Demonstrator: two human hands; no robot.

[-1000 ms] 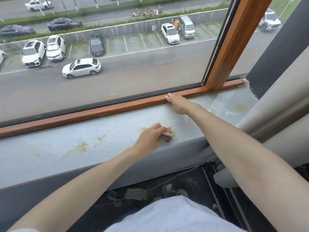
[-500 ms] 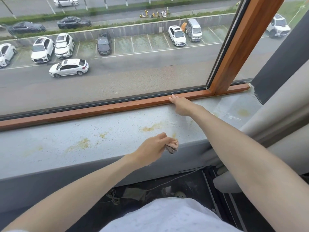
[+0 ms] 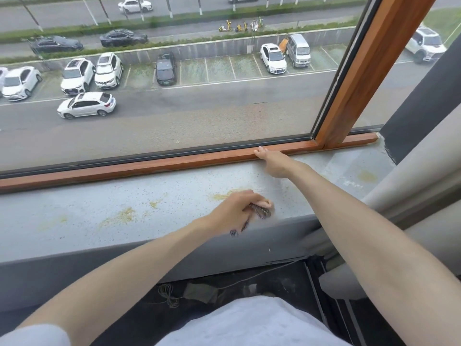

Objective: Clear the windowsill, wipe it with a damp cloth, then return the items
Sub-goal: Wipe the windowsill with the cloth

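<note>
The grey windowsill [image 3: 104,208] runs across the view, speckled and marked with yellowish stains. My left hand [image 3: 234,208] grips a small dark striped cloth [image 3: 260,211] and holds it on the sill near its front edge; a strip of the cloth hangs down below the hand. A yellow stain [image 3: 220,196] lies just left of and behind that hand. My right hand [image 3: 273,161] rests flat on the sill, its fingertips touching the wooden window frame [image 3: 149,166].
A wooden upright [image 3: 369,71] of the frame rises at the right. A grey curtain or blind [image 3: 424,176] hangs at the far right. Below the sill lie a cord [image 3: 169,294] and dark floor. More stains [image 3: 126,216] dot the left part of the sill.
My left hand with the cloth moved back along the sill's front edge and then forward again beside the stain. My right hand stayed on the frame. The camera view shifted slightly.
</note>
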